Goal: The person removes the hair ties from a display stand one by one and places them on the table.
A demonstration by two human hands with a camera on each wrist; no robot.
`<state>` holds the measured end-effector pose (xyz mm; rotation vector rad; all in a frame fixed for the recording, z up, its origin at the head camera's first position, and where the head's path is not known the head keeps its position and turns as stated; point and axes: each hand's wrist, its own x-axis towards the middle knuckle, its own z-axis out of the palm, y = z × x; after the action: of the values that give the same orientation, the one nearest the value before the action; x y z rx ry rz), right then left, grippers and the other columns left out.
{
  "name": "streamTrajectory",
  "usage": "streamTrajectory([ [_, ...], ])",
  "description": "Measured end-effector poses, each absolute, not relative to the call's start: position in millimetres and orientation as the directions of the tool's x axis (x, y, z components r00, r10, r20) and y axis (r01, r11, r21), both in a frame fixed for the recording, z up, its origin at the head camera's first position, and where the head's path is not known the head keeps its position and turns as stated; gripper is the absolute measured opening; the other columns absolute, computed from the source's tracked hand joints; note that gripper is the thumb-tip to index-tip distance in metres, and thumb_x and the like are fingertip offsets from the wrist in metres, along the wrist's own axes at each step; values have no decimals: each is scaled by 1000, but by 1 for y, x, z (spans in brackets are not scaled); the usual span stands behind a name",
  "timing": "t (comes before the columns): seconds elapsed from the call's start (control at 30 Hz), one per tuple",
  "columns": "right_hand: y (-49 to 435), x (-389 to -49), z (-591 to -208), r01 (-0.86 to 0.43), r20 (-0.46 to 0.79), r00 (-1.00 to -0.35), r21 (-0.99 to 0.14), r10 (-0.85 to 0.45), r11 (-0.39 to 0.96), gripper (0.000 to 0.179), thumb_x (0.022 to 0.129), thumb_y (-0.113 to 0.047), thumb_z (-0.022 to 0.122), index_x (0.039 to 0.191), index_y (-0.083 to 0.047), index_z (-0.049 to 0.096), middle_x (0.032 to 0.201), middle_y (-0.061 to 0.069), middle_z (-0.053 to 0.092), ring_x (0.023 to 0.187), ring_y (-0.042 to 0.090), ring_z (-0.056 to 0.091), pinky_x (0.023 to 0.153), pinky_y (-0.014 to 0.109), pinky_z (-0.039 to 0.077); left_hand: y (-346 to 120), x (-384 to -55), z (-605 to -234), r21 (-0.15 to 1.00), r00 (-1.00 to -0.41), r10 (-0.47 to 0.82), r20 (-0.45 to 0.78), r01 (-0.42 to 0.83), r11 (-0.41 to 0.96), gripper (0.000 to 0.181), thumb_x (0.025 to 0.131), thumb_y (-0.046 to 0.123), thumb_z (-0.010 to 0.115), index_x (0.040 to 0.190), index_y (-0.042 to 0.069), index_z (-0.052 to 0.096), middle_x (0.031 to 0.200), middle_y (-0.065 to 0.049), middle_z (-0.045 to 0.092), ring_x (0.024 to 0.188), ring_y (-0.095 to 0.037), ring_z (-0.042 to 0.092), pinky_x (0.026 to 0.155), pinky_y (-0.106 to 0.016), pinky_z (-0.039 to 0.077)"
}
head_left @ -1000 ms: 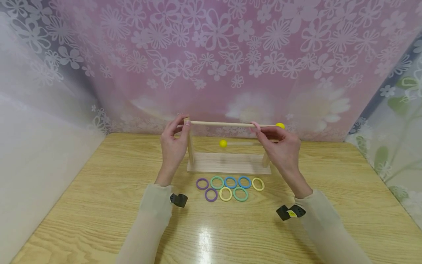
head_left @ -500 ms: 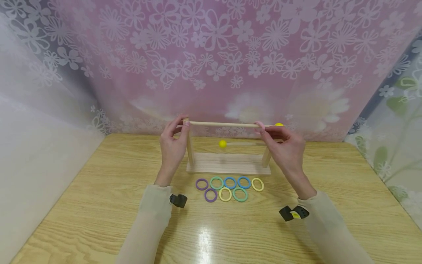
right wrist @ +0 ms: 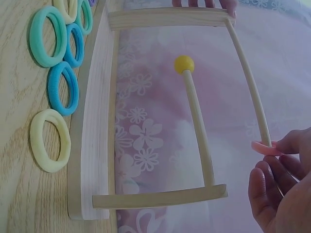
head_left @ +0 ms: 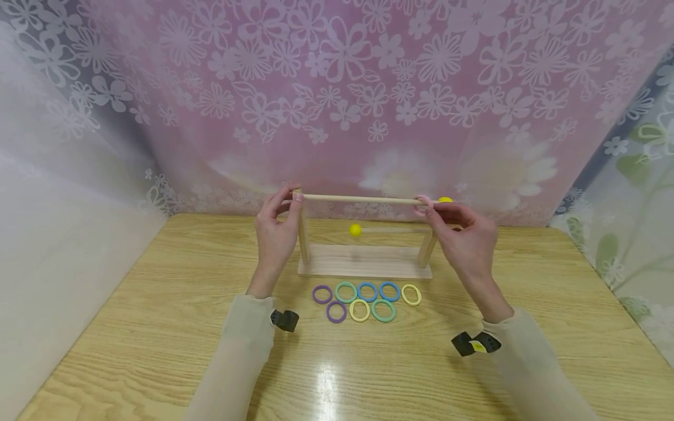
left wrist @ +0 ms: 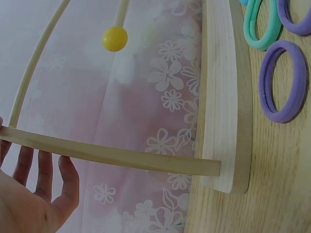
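Observation:
A wooden stand [head_left: 363,261] has two upright posts. From its left post [left wrist: 121,156] an upper rod [head_left: 363,199] runs to the right. My left hand [head_left: 276,225] grips the top of that post, thumb in front and fingers behind. On the upper rod hangs a pink hair tie [right wrist: 264,148], which my right hand [head_left: 471,237] pinches between thumb and fingers near the rod's right end. A yellow ball [head_left: 445,200] caps that end, partly behind the right hand. The lower rod [right wrist: 198,126] comes off the right post and ends in another yellow ball [head_left: 355,230].
Several hair ties lie in two rows before the stand, among them a purple one [head_left: 322,294], a green one [head_left: 383,310], a blue one [head_left: 389,291] and a yellow one [head_left: 411,294]. Behind the wooden table [head_left: 174,310] hangs a flowered pink curtain [head_left: 342,105].
My right hand has slid the pink hair tie rightward along the upper rod, closer to the yellow ball at its end. The left hand has stayed on the post.

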<state>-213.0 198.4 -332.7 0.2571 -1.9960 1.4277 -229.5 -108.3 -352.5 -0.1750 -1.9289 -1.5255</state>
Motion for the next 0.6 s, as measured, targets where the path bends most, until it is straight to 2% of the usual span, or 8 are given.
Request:
streamTrajectory([
  [0.2, 201, -213, -332, -514, 616, -753, -770, 232, 378, 15, 86, -8, 81, 98, 1, 80, 81, -29, 70, 73, -7, 67, 60, 7, 52, -108, -230, -353, 812, -766, -289, 575, 490, 318, 27, 102, 29, 64, 124, 15, 74, 116, -11, 70, 99, -27, 70, 78, -43, 58],
  [0.43, 206, -210, -334, -498, 615, -748, -768, 249, 403, 15, 86, -10, 81, 99, -1, 80, 81, -29, 69, 73, -6, 67, 60, 7, 51, -108, -230, -354, 810, -764, -287, 578, 493, 318, 27, 102, 28, 64, 123, 16, 74, 115, -10, 70, 100, -26, 69, 80, -26, 57],
  [0.6, 208, -210, -335, -491, 613, -745, -771, 265, 405, 16, 86, -9, 81, 100, -1, 80, 83, -29, 69, 74, -6, 66, 59, 7, 50, -108, -230, -354, 807, -761, -287, 582, 497, 319, 27, 102, 28, 64, 123, 15, 74, 115, -10, 70, 100, -25, 69, 82, -24, 56],
])
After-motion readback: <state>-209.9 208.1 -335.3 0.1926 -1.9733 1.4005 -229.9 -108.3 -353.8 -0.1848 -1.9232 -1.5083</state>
